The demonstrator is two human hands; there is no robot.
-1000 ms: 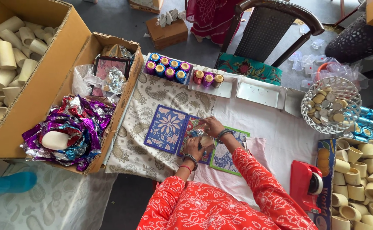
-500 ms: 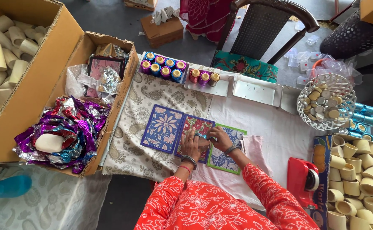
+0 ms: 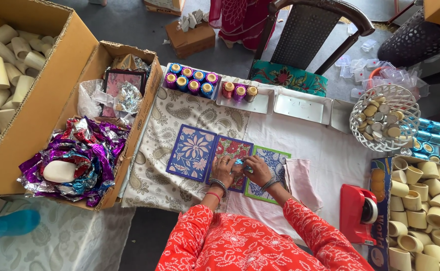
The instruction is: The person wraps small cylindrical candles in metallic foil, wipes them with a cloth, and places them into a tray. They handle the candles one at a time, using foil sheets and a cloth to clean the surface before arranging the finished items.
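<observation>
My left hand (image 3: pixel 223 169) and my right hand (image 3: pixel 256 169) meet over the red floral tile (image 3: pixel 231 150), pinching a small shiny blue foil-wrapped piece (image 3: pixel 239 163) between their fingertips. A blue floral tile (image 3: pixel 192 151) lies to the left and a green-edged blue tile (image 3: pixel 276 159) to the right, partly under my right wrist. All three tiles rest on the cloth-covered table (image 3: pixel 325 150). Both arms wear red patterned sleeves and bangles.
A red tape dispenser (image 3: pixel 358 213) sits right of my arm. Cream cups fill a box (image 3: pixel 423 211) at right and a large carton (image 3: pixel 9 75) at left. A box of purple foil (image 3: pixel 79 160), trays of foil-wrapped cups (image 3: pixel 192 80), a wire basket (image 3: pixel 385 116) and a chair (image 3: pixel 305 45) surround the table.
My hands slid slightly left from over the green-edged tile to the red one, fingertips drawing together on the small blue piece. The camera view shifted a little.
</observation>
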